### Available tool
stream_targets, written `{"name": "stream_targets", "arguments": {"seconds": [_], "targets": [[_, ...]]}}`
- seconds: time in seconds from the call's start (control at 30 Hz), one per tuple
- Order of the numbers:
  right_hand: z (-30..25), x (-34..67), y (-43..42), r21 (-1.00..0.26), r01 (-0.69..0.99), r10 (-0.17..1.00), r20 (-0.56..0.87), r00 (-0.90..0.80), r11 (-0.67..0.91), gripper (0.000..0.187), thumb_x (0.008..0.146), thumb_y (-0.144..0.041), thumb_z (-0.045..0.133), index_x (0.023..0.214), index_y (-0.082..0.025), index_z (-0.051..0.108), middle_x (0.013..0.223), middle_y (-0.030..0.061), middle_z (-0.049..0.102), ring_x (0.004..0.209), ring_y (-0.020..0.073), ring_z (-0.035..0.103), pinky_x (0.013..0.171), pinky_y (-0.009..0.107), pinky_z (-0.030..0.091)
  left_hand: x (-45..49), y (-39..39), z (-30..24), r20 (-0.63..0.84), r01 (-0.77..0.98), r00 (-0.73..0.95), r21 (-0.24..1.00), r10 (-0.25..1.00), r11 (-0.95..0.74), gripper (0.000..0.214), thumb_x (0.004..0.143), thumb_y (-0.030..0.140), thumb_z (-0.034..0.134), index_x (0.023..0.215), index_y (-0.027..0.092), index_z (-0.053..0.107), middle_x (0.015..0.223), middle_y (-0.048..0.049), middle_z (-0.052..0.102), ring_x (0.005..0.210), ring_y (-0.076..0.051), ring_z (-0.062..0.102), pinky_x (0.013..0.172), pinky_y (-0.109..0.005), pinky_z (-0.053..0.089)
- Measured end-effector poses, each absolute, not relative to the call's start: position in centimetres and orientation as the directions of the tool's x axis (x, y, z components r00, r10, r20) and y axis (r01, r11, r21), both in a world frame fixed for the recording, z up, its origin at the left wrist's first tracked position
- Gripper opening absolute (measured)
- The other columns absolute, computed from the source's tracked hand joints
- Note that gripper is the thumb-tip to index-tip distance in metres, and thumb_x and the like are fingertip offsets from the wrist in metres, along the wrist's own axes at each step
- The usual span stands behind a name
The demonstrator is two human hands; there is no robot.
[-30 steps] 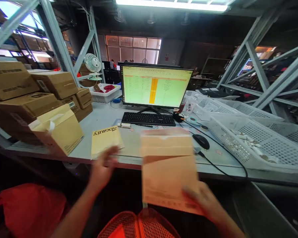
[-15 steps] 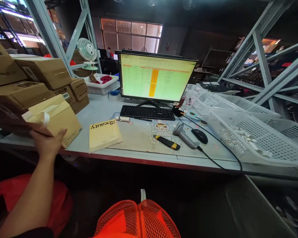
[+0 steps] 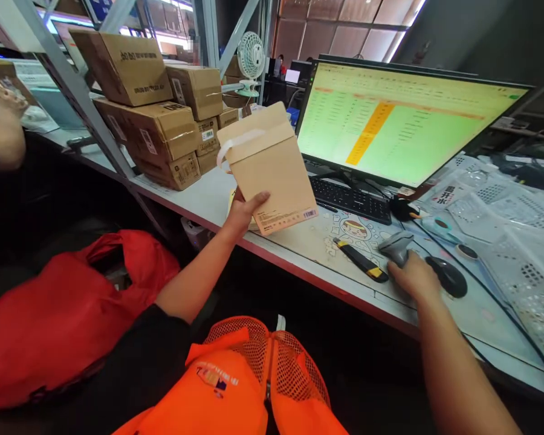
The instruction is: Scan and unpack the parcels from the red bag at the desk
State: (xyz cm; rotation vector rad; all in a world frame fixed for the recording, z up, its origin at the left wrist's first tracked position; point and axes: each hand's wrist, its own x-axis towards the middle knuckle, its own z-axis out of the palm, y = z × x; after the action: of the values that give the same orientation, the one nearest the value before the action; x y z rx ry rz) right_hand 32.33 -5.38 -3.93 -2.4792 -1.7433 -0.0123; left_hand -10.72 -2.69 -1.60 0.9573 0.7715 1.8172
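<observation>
One corner of the mailer (image 3: pixel 276 175) is pinched in the left hand (image 3: pixel 245 211), the barcode (image 3: pixel 309 214) best left uncovered, while the right hand (image 3: pixel 417 279) grips the scanner (image 3: pixel 396 243).

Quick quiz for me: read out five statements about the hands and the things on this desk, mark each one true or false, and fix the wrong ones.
1. The left hand holds a cardboard mailer. True.
2. The right hand is on the computer mouse. False: it is on the grey scanner.
3. Neither hand touches the black-and-yellow knife. True.
4. The monitor is dark. False: it is lit, showing a table with an orange column.
5. Stacked brown boxes stand to the left of the monitor in the picture. True.
</observation>
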Motion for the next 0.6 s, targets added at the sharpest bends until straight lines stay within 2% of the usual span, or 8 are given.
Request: {"name": "stream_targets", "arguments": {"seconds": [0.1,0.17,0.23,0.3,0.37,0.5,0.6], "targets": [[-3.5,31.4,-4.9,-0.034,0.898,0.897,0.038,0.440,-0.439,0.054,0.091,-0.033,0.058,0.132,0.001,0.062,0.119,0.0348,0.069,0.106,0.0441,0.069,0.081,0.046,0.051,-8.6,-2.8,-1.3,0.325,-0.406,-0.228,0.825,0.918,-0.393,0.074,0.055,0.055,0.099,0.109,0.019,0.062,0.115,-0.0115,0.072,0.117,-0.032,0.069,0.103,-0.042,0.056],[-2.3,31.2,-5.9,-0.023,0.899,0.898,0.032,0.439,-0.438,0.046,0.094,-0.040,0.058,0.122,-0.005,0.067,0.115,0.0298,0.071,0.104,0.0411,0.069,0.082,0.045,0.051,-7.3,-2.2,-1.4,0.346,-0.382,-0.215,0.831,0.913,-0.404,0.072,0.058,0.052,0.098,0.109,0.019,0.059,0.114,-0.0115,0.071,0.118,-0.032,0.068,0.102,-0.042,0.056],[-0.6,30.9,-8.0,-0.102,0.926,0.928,0.052,0.369,-0.363,0.042,0.094,-0.052,0.059,0.108,-0.013,0.071,0.102,0.0220,0.074,0.097,0.0376,0.070,0.079,0.042,0.052,-6.0,-1.4,-1.7,0.355,-0.354,-0.208,0.841,0.911,-0.409,0.072,0.060,0.050,0.098,0.110,0.019,0.057,0.116,-0.0114,0.070,0.116,-0.031,0.068,0.099,-0.041,0.057],[1.0,30.3,-10.8,-0.253,0.942,0.964,0.090,0.251,-0.221,0.043,0.090,-0.062,0.062,0.097,-0.020,0.070,0.087,0.0149,0.074,0.085,0.0342,0.070,0.074,0.041,0.052,-4.6,-0.7,-2.1,0.356,-0.329,-0.198,0.854,0.913,-0.404,0.071,0.062,0.048,0.098,0.112,0.020,0.056,0.119,-0.0111,0.070,0.115,-0.029,0.069,0.097,-0.039,0.058],[2.4,29.3,-13.6,-0.373,0.926,0.980,0.156,0.123,-0.057,0.044,0.084,-0.067,0.065,0.089,-0.024,0.069,0.080,0.0117,0.072,0.076,0.0322,0.068,0.070,0.041,0.052,-3.3,-0.4,-2.4,0.358,-0.306,-0.178,0.865,0.917,-0.397,0.070,0.063,0.046,0.097,0.113,0.021,0.055,0.121,-0.0107,0.070,0.116,-0.028,0.068,0.097,-0.038,0.058],[3.6,27.2,-16.5,-0.409,0.906,0.970,0.244,-0.004,0.107,0.038,0.080,-0.063,0.069,0.086,-0.025,0.071,0.080,0.0104,0.072,0.075,0.0310,0.068,0.069,0.039,0.052,-1.0,-0.4,-2.8,0.360,-0.254,-0.153,0.886,0.920,-0.389,0.065,0.066,0.045,0.095,0.112,0.021,0.055,0.121,-0.0099,0.070,0.115,-0.028,0.068,0.095,-0.037,0.057],[3.1,27.0,-16.1,-0.415,0.900,0.966,0.258,-0.022,0.131,0.039,0.082,-0.059,0.068,0.099,-0.024,0.074,0.087,0.0106,0.075,0.082,0.0323,0.070,0.071,0.038,0.053,-0.2,-0.6,-3.0,0.347,-0.223,-0.157,0.900,0.925,-0.375,0.064,0.066,0.044,0.094,0.112,0.022,0.056,0.117,-0.0091,0.071,0.111,-0.028,0.069,0.093,-0.037,0.057]]}}
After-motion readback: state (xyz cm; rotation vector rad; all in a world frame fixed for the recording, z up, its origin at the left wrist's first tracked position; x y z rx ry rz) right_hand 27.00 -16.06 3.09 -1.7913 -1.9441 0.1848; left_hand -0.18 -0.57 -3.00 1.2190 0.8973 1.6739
